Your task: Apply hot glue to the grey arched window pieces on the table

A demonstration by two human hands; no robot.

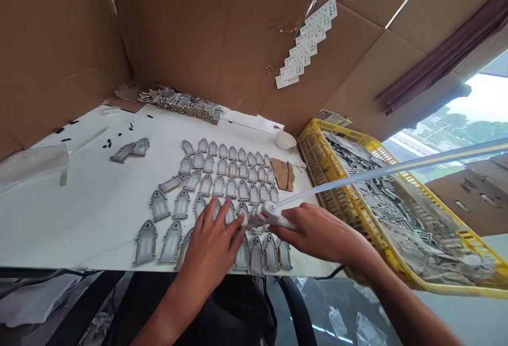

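Observation:
Rows of grey window-shaped frames (181,204), arched at the top, lie on the white table in front of me. My left hand (216,240) rests palm down over the nearer rows, fingers apart, fingertips on the pieces. Parts of several frames are hidden beneath it. In my right hand (309,229) is a white glue gun (273,215), its nozzle end low over a frame just right of my left fingers. A long clear bluish tube (357,176) runs from the gun up to the right. The nozzle tip is hard to make out.
A yellow plastic crate (323,176) full of small grey pieces stands at the right. Stacked frames (190,107) line the back by the cardboard wall (206,34). A white bowl (284,139), a cardboard scrap (282,174) and two overlapping frames (130,149) lie around the rows.

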